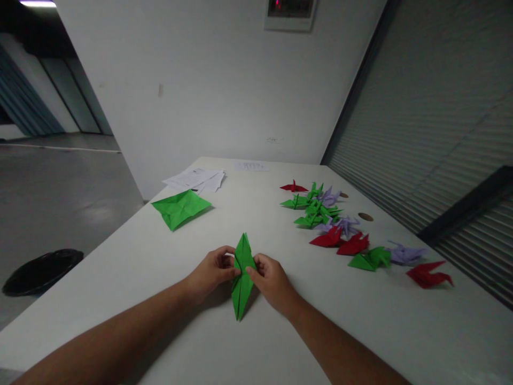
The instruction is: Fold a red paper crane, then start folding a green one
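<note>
Between my two hands is a green sheet of origami paper (242,286), folded into a long narrow diamond with pointed ends and a crease down its length. My left hand (214,271) pinches its left edge near the middle, thumb in front. On the opposite edge my right hand (272,278) grips it, with the thumb lying over the front face. The fingers behind the paper are partly hidden. The diamond stands tilted just over the white table (192,342), its lower tip near the surface.
A creased green paper sheet (182,208) lies at the left, before some printed white papers (198,179). Along the right sit several folded cranes in green, red (429,275) and purple (405,253). A black-lined bin (42,272) stands on the floor beyond the table's left edge.
</note>
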`<state>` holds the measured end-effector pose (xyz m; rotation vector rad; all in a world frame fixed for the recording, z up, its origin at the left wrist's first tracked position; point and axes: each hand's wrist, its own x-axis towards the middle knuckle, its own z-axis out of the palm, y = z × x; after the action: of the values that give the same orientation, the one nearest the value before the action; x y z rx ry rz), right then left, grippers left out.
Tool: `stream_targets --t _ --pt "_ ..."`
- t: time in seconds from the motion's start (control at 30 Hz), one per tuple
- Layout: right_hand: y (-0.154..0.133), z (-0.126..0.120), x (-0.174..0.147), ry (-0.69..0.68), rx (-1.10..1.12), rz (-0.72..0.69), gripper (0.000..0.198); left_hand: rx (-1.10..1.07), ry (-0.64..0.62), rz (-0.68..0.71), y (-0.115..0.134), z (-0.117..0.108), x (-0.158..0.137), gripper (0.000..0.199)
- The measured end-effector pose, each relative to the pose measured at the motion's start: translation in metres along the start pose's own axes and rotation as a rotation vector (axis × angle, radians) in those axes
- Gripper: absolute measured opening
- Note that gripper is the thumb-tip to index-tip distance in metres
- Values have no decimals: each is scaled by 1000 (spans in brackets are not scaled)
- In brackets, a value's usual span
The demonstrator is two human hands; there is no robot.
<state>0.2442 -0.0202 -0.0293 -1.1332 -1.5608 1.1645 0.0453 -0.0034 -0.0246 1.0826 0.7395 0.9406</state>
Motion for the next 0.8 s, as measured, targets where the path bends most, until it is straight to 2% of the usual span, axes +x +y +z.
stream_targets --t 0.43,0.63,0.8 --pt "0 1 0 -54 75 2 30 91 46 -5 -1 -5 1 53" --pt "4 1 2 -10 69 28 27 90 68 -9 1 -3 1 56" --pt "-3 -3 -2 -91 130 -3 30 107 103 9 4 0 0 61"
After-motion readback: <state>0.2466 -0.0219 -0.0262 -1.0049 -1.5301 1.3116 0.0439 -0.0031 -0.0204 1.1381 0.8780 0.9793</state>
